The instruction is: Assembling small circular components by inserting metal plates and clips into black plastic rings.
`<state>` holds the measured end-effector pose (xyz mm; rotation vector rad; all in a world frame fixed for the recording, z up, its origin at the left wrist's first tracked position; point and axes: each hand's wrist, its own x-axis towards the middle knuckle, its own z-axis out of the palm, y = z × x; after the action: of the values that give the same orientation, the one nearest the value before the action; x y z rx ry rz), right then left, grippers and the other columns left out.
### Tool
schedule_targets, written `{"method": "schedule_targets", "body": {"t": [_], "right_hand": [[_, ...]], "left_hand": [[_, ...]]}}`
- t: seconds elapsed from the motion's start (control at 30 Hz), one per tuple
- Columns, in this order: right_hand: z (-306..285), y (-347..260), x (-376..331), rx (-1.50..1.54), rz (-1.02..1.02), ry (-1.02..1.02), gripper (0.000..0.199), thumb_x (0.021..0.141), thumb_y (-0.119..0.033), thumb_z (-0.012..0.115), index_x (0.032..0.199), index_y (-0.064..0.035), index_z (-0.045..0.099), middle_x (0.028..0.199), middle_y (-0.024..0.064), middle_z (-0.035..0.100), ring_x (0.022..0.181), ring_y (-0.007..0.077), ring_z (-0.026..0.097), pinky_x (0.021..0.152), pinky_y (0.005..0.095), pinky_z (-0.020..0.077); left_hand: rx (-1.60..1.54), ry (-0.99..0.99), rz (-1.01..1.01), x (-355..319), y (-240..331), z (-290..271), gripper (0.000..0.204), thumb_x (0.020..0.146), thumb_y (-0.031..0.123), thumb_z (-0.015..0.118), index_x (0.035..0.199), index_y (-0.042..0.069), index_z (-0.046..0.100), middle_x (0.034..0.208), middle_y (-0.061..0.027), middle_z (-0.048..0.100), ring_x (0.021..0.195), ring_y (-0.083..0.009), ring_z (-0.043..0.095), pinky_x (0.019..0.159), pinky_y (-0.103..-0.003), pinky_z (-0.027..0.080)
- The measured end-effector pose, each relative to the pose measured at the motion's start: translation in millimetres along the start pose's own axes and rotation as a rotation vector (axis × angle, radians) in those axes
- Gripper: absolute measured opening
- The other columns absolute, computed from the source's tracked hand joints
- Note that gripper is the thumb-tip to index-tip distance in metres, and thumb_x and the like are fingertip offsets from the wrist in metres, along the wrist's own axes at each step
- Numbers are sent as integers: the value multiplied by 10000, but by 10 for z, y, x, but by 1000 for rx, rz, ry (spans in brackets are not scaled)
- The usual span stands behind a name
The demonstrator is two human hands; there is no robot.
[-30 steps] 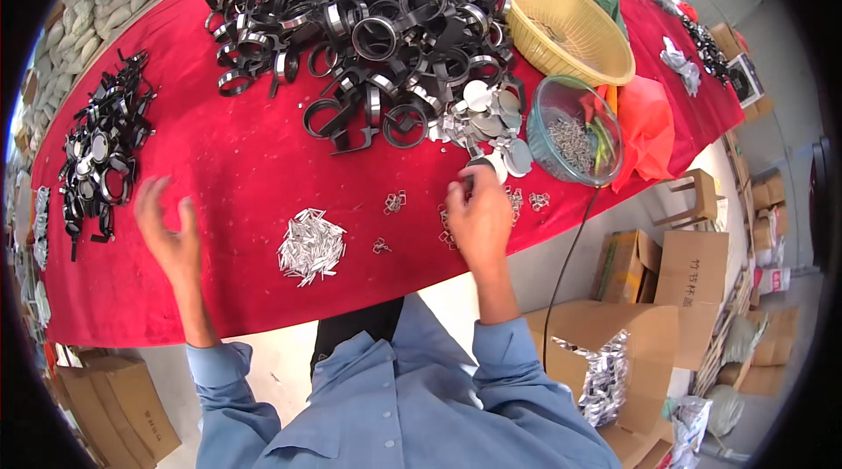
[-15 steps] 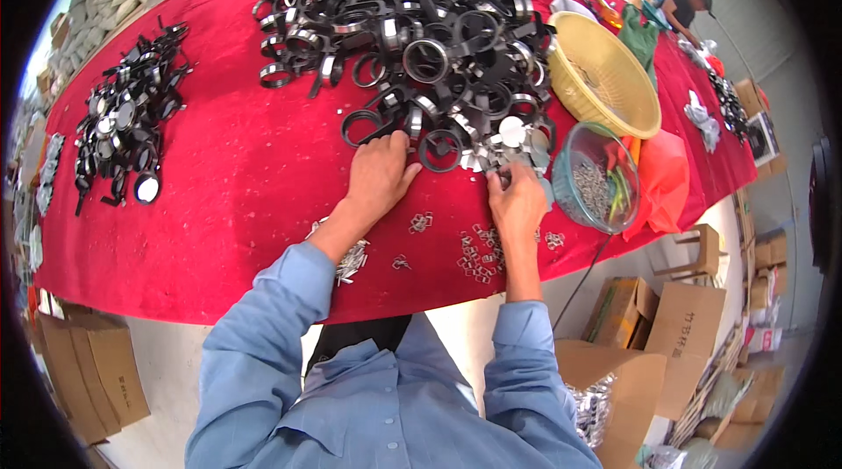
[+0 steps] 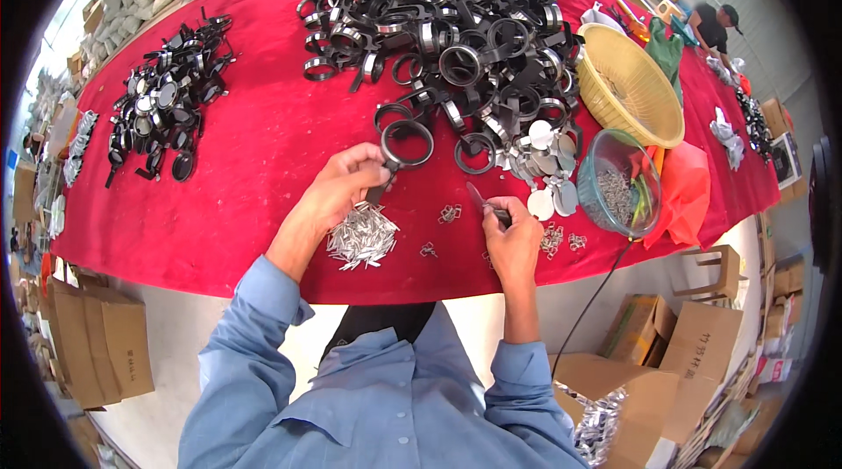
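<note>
My left hand grips the short handle of a black ring with a shiny metal inner band, holding it up over the cloth. In my right hand is a small knife-like tool with a dark handle, its thin blade pointing up and left. Under my left hand lies a heap of short silver pins. Small bent wire clips are scattered beside my right hand, and round silver discs lie just beyond it. A large pile of similar black rings covers the far middle.
A red cloth covers the table. Black pieces with discs are piled at the left. On the right stand a yellow basket and a clear bowl of small metal parts. Another person works at the far right. Cardboard boxes flank the table.
My left hand has lifted a black ring from the pile and drawn it nearer. My right hand has pulled back from the discs, and the tool in it now shows.
</note>
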<state>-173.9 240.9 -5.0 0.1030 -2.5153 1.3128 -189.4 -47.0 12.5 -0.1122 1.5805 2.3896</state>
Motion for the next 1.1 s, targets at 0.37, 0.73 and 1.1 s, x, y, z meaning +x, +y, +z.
{"method": "schedule_targets", "body": {"t": [0.37, 0.73, 1.1], "right_hand": [[44, -727, -603, 180, -364, 9, 207, 735, 27, 749, 897, -54, 650, 849, 111, 685, 707, 268, 680, 621, 363, 534], [250, -773, -1002, 169, -504, -147, 246, 678, 4, 752, 873, -85, 631, 812, 50, 645, 655, 251, 637, 555, 358, 465], [228, -869, -1105, 275, -493, -361, 213, 754, -22, 800, 935, -68, 697, 832, 73, 664, 635, 208, 631, 555, 304, 485]], "left_hand": [[-181, 51, 30, -1220, -384, 487, 479, 848, -7, 765, 1288, -10, 576, 1138, -136, 697, 1033, -246, 702, 954, -390, 573], [-47, 65, 101, -1484, -543, 555, 409, 844, -33, 772, 1212, -3, 594, 1071, -77, 695, 951, -139, 700, 857, -272, 571], [-82, 442, 144, -1506, -752, 622, 199, 1008, 120, 532, 1071, -6, 672, 829, -39, 684, 679, -68, 606, 591, -222, 482]]}}
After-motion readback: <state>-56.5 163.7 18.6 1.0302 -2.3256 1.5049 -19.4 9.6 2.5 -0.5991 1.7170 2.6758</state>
